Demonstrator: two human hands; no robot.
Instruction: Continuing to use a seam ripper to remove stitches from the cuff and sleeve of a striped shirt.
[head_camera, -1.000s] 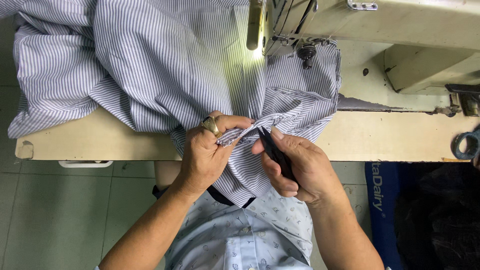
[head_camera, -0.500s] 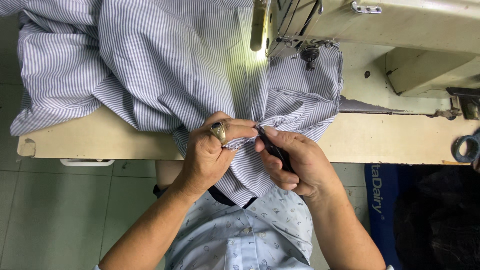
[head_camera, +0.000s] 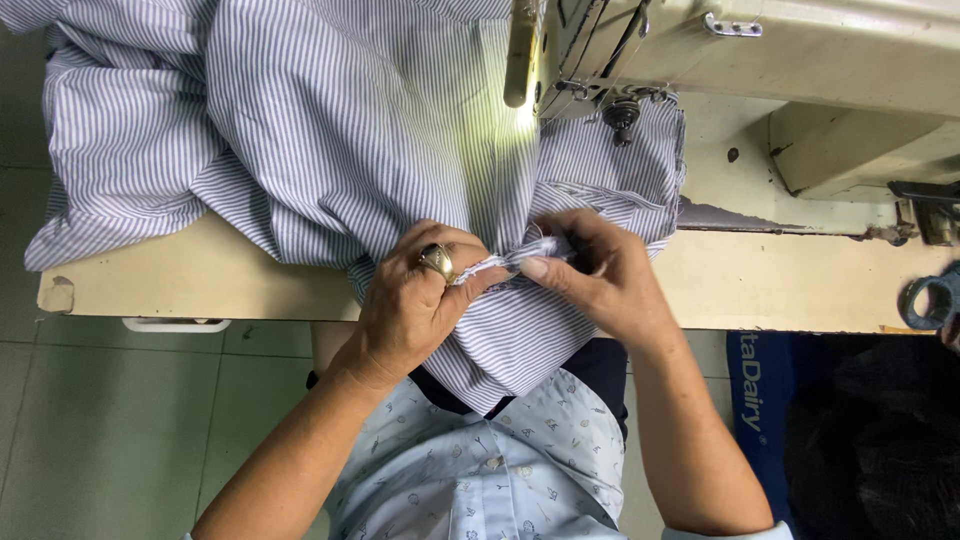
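Both hands pinch one fold of the striped cloth (head_camera: 330, 130) at the table (head_camera: 200, 280) edge. Left hand (head_camera: 415, 305), wearing a ring (head_camera: 437, 262), and right hand (head_camera: 600, 275) are clamped on it, fingertips nearly touching, below the sewing machine (head_camera: 760, 50).

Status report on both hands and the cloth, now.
Left hand and right hand both pinching a fold of the striped fabric at the table edge. Sewing machine just behind. Nothing between the hands.

striped fabric (head_camera: 330, 120) cut off at top, scissors (head_camera: 930, 300) cut by right edge
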